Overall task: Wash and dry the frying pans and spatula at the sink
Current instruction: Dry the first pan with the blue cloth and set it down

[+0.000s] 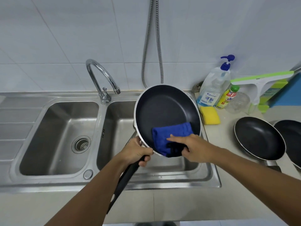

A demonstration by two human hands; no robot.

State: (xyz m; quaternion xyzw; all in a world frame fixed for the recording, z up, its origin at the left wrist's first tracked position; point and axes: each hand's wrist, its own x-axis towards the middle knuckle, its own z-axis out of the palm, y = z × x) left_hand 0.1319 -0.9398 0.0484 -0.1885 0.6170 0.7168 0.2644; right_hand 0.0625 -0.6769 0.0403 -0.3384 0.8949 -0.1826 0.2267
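I have the big frying pan (pixel 162 111) tilted up over the right basin of the sink (pixel 53 128), its dark inside facing me, and I judge this to be the drying step, since no water runs from the tap (pixel 101 75). The blue cloth (pixel 172 132) lies on the near part of the pan's inside and folds over the rim. My left hand (pixel 135 152) is curled tight round the black handle (pixel 125 178) just below the pan; my right hand (pixel 195 149) pinches the cloth at the rim, forefinger laid straight along it. To do it well I should keep the handle steady, press the cloth flat and sweep it round the whole inside, then the rim and underside. Around me are the white tiled wall (pixel 65 38), the steel double sink and the pale bench (pixel 48 206); to my right on the bench sit two more dark pans (pixel 259 137) side by side, then a squeegee (pixel 260 80), a pump bottle (pixel 213 85) and a yellow sponge (pixel 210 117). I see no spatula
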